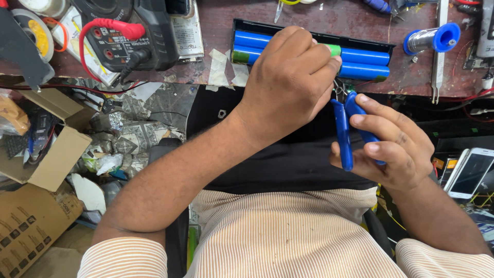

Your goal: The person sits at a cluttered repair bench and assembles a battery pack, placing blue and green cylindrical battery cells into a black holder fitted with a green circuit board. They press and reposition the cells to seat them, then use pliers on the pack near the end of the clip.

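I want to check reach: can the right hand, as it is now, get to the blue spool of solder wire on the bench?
Probably yes. The right hand grips blue-handled pliers, but the bench between it and the blue spool of solder wire looks unobstructed.

one head-worn view looks steeply down, close over the workbench edge (319, 87) and lap.

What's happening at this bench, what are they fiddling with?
A person sits at a cluttered workbench. The left hand rests on a pack of blue cylindrical battery cells in a black tray at the bench edge. The right hand grips blue-handled pliers, tips pointing at thin wires by the pack. A multimeter and a solder spool lie nearby.
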